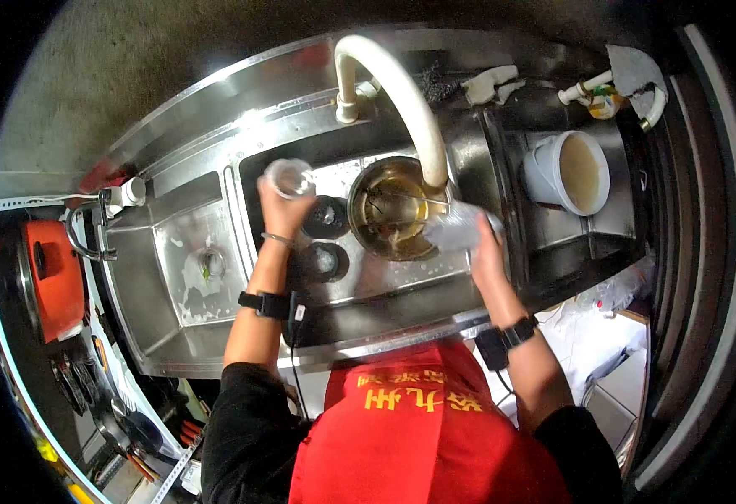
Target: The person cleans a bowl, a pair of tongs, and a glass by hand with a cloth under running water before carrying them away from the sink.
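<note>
My left hand [280, 210] is wrapped round a clear cup [292, 178], its round opening facing up toward the camera, above the left part of the middle sink basin. In my right hand [489, 252] is a clear container [456, 228], tilted sideways and blurred, so its exact kind is hard to make out. It overlaps the right rim of a round metal pot [368, 244] that holds some yellowish liquid. The white curved faucet [393, 80] ends right above the pot and the container. Two dark round drain fittings [326, 239] lie between my left hand and the pot.
A white bucket [544, 176] of cloudy tan liquid stands in the right basin. The left basin [162, 277] has a drain and a small metal tap [91, 244]. White gloves [489, 84] lie on the back ledge. A red pot [53, 281] sits on the left shelf.
</note>
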Tool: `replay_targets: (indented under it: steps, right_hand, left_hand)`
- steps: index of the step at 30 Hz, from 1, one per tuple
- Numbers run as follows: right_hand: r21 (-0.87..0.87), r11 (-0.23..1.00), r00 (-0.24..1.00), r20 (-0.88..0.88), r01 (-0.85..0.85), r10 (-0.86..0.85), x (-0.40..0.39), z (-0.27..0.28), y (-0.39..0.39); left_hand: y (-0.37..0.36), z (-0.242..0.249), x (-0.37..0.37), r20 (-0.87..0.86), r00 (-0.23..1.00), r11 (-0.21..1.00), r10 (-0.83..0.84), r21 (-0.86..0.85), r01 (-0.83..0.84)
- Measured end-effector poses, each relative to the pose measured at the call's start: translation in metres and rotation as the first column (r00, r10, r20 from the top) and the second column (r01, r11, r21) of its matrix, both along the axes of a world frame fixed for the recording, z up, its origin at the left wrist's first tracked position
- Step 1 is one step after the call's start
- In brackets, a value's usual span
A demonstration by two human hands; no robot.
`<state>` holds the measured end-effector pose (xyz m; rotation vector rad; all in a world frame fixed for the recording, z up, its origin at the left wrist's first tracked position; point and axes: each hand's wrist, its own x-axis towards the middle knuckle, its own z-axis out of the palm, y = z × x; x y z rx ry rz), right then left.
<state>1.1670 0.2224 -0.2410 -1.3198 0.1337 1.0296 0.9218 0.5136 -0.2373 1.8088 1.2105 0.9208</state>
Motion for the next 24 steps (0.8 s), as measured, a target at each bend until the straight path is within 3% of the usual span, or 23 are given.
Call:
replay_targets:
  steps: [1,3,5,8,11,12,13,14,15,16,17,18,19,20,21,22,23,24]
  right_hand:
    - [0.055,0.998,0.995,-0.097,0.008,-0.003,0.0,0.003,-0.011]
    - [0.039,0.998,0.989,-0.137,0.056,-0.05,-0.002,0.008,-0.028]
    - [0.019,0.995,0.98,-0.177,0.1,-0.095,-0.006,0.014,-0.037]
    - [0.006,0.99,0.96,-0.248,0.14,-0.134,-0.009,0.024,-0.04]
    - [0.025,0.982,0.931,-0.324,0.185,-0.167,-0.008,0.018,-0.041]
    - [0.035,0.975,0.919,-0.343,0.218,-0.193,-0.009,0.023,-0.035]
    - [0.031,0.976,0.917,-0.35,0.216,-0.192,-0.009,0.023,-0.032]
    - [0.071,0.963,0.897,-0.387,0.259,-0.213,-0.009,0.022,-0.029]
    - [0.108,0.946,0.875,-0.423,0.306,-0.235,-0.008,0.022,-0.027]
    - [0.102,0.946,0.874,-0.423,0.307,-0.238,-0.008,0.024,-0.023]
    - [0.119,0.94,0.899,-0.353,0.319,-0.26,-0.007,0.028,-0.019]
    - [0.136,0.933,0.916,-0.28,0.333,-0.286,-0.005,0.03,-0.02]
    - [0.124,0.93,0.913,-0.275,0.346,-0.302,-0.001,0.028,-0.026]
    - [0.118,0.925,0.922,-0.191,0.361,-0.336,0.003,0.025,-0.033]
    - [0.118,0.921,0.927,-0.108,0.372,-0.36,0.006,0.023,-0.036]
    - [0.154,0.913,0.926,-0.038,0.378,-0.376,0.009,0.033,-0.033]
    - [0.155,0.913,0.925,-0.037,0.378,-0.377,0.012,0.033,-0.037]
    - [0.148,0.902,0.911,0.018,0.406,-0.413,0.016,0.032,-0.041]
  left_hand:
    - [0.024,-0.028,-0.008,0.118,0.987,0.987,0.105,0.105,-0.118]
    - [0.058,-0.031,-0.009,-0.088,0.95,0.915,0.299,0.307,-0.26]
    - [0.076,-0.02,-0.001,0.013,0.96,0.949,0.281,0.144,-0.28]
    - [0.092,-0.034,0.009,0.135,0.939,0.942,0.317,0.066,-0.328]
    - [0.099,-0.035,0.014,0.039,0.943,0.94,0.329,0.084,-0.332]
    - [0.092,-0.026,0.017,0.069,0.946,0.948,0.317,-0.02,-0.317]
    - [0.083,-0.021,0.021,0.061,0.945,0.947,0.32,-0.021,-0.319]
    - [0.072,-0.017,0.026,-0.18,0.842,0.861,0.509,0.108,-0.498]
    - [0.061,-0.016,0.028,-0.375,0.643,0.742,0.668,0.276,-0.611]
    - [0.045,-0.02,0.026,-0.219,0.745,0.758,0.629,0.384,-0.527]
    - [0.02,-0.027,0.03,-0.195,0.759,0.749,0.621,0.433,-0.501]
    - [-0.011,-0.035,0.036,-0.197,0.877,0.895,0.438,0.195,-0.402]
    - [-0.049,-0.027,0.053,-0.039,0.995,0.984,0.092,0.158,-0.085]
    - [-0.081,-0.026,0.07,-0.277,0.947,0.986,-0.165,-0.035,0.161]
    - [-0.113,-0.084,0.076,-0.197,0.899,0.919,-0.392,-0.044,0.391]
    - [-0.143,-0.071,0.095,-0.351,0.81,0.85,-0.469,0.069,0.522]
    - [-0.169,-0.087,0.112,-0.081,0.872,0.819,-0.483,-0.393,0.417]
    - [-0.186,-0.119,0.127,-0.084,0.899,0.781,-0.429,-0.535,0.323]
